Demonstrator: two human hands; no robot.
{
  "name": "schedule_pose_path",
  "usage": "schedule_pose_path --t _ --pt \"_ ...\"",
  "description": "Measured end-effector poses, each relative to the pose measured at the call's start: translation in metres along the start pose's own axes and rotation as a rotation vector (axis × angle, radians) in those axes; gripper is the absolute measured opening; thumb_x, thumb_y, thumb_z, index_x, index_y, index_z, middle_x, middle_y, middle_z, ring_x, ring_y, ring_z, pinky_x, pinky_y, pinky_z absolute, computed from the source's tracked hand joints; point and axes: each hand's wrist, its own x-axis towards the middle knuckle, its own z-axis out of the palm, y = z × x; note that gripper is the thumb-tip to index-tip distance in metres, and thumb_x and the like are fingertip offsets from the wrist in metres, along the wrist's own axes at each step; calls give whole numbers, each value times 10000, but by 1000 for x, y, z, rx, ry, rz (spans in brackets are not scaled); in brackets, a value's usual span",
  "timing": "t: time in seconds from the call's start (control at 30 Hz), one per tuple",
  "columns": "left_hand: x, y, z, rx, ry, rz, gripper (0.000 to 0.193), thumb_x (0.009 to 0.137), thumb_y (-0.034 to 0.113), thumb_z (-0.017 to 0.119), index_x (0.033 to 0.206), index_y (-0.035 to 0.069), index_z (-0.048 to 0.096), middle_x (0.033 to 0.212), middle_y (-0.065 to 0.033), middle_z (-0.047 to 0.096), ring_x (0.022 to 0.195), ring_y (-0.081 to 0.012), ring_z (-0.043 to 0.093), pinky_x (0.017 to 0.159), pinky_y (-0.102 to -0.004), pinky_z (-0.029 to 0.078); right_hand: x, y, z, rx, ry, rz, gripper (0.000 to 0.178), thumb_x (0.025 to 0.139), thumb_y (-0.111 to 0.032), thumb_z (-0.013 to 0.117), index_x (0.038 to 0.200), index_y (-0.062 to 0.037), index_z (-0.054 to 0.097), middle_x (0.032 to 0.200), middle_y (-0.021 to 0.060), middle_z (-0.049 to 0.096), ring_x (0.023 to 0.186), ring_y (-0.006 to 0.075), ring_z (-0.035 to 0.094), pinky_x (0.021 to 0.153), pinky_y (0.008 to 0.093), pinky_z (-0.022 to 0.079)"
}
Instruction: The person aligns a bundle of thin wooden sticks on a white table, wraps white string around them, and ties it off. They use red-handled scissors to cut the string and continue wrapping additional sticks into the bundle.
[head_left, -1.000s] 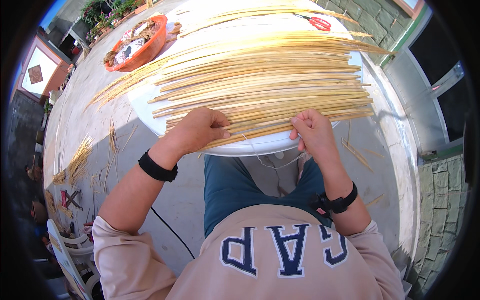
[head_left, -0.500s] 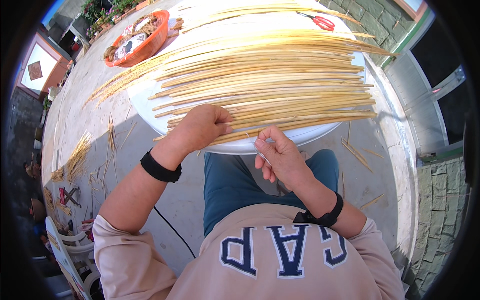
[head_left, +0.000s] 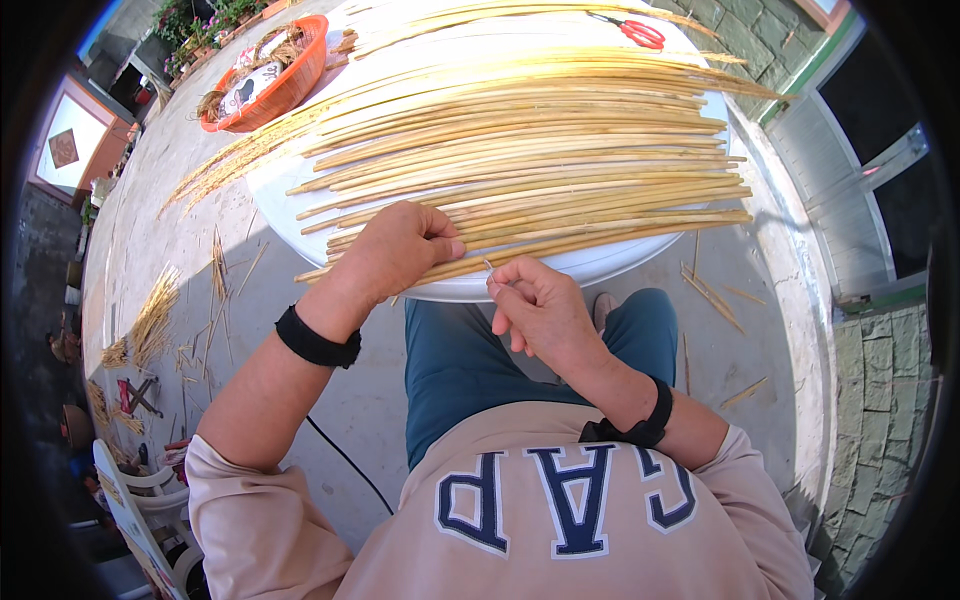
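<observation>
Long yellow straw stalks (head_left: 540,150) lie side by side in rows across a white round table (head_left: 270,210). My left hand (head_left: 395,250) is closed at the near edge of the rows, thumb and fingers pinching the nearest stalks (head_left: 620,227). Just right of it, my right hand (head_left: 540,305) is closed in a pinch in front of the table's rim. From its fingertips a thin, pale strand (head_left: 488,265) sticks up toward the stalks. Whether it is thread or a needle I cannot make out, and the rest of it is hidden by the fingers.
Red-handled scissors (head_left: 640,33) rest at the table's far right. An orange basket (head_left: 285,90) holding a bag and brown coils stands at the far left. Loose straw (head_left: 155,315) is scattered on the floor, and a white chair (head_left: 150,490) is at the lower left.
My right hand has shifted left, nearer to my left hand and the stalks. The white loop seen by its fingers earlier no longer shows. My left hand keeps its hold.
</observation>
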Motion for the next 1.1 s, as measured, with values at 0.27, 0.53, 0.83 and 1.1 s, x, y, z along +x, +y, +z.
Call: schedule_pose_path --t 0.27,0.53,0.83,1.1 --pt "0 1 0 -18 -9 -14 185 828 196 653 803 13 666 625 -16 574 591 -88 478 577 -257 403 0 6 1 37 -1 -21 146 929 -207 559 942 -62 565 614 9 577 428 30 455 360 173 320" --pt "1 1 1 -53 -9 -32 185 828 185 649 793 3 660 637 -7 575 598 -87 474 584 -252 403 -1 9 3 61 34 -55 144 933 -197 552 959 -56 561 623 18 582 429 34 461 364 174 325" --pt "1 1 1 -60 4 -35 217 800 198 672 808 -19 678 639 -99 615 593 -161 542 593 -311 438 -1 12 6 89 9 -31 149 934 -185 545 981 -44 558 633 29 586 437 39 465 374 172 335" --pt "0 1 3 -85 -13 -21 199 830 181 651 853 -16 674 662 -58 600 607 -126 508 596 -276 425 1 17 11 130 57 -31 124 931 -158 533 963 -41 558 634 42 586 443 58 468 400 197 363"
